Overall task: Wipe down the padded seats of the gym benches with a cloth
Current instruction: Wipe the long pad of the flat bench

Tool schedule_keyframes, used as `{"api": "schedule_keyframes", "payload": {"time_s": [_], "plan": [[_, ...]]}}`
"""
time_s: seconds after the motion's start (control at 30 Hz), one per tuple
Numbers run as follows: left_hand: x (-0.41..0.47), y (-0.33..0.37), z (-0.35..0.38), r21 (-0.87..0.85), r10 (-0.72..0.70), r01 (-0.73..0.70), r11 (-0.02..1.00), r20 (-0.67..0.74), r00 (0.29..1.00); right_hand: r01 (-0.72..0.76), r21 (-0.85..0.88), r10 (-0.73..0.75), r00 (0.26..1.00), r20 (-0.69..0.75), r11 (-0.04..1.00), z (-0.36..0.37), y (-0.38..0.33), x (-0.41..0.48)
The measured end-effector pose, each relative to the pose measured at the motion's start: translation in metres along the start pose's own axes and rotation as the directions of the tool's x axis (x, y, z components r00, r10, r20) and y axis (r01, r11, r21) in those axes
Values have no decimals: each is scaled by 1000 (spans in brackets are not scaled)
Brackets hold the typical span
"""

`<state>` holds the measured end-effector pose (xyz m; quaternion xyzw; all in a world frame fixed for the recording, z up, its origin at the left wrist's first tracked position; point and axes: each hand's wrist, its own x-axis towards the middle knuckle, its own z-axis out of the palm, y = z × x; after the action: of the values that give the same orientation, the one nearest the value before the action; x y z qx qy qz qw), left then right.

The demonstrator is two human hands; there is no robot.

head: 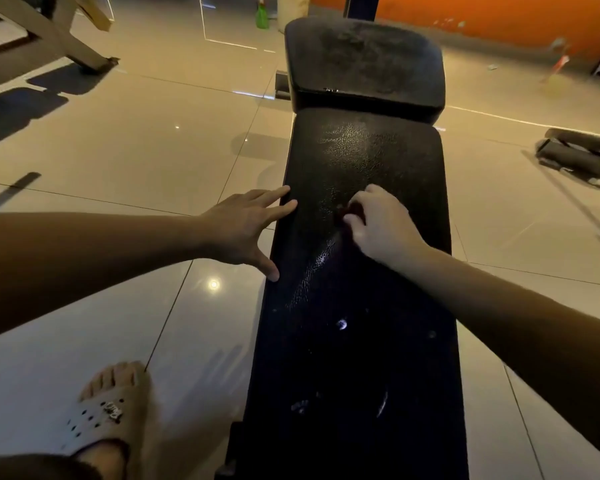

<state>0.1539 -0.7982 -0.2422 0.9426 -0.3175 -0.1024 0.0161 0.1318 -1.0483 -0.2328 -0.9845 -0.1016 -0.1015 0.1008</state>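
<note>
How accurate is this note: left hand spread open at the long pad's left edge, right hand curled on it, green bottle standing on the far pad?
One error: the head view shows the green bottle on the floor beyond the bench, not on the far pad. The rest stands.

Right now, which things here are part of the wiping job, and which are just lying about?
Job: long pad, far pad, left hand, right hand gripping what seems a dark cloth.
Lying about: green bottle, black rollers, tan frame.
</note>
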Motion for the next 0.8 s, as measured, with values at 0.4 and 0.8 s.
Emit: {"api": "schedule_keyframes", "payload": {"time_s": [0.4,0.8], "plan": [[1,-2,5,5,-2,2,1000,17,1000,230,-60,-219,964,154,971,1,-24,-30],[0,-4,4,3,12,-12,1000,4,1000,126,-28,-123,987,107,992,15,-32,-33]]}}
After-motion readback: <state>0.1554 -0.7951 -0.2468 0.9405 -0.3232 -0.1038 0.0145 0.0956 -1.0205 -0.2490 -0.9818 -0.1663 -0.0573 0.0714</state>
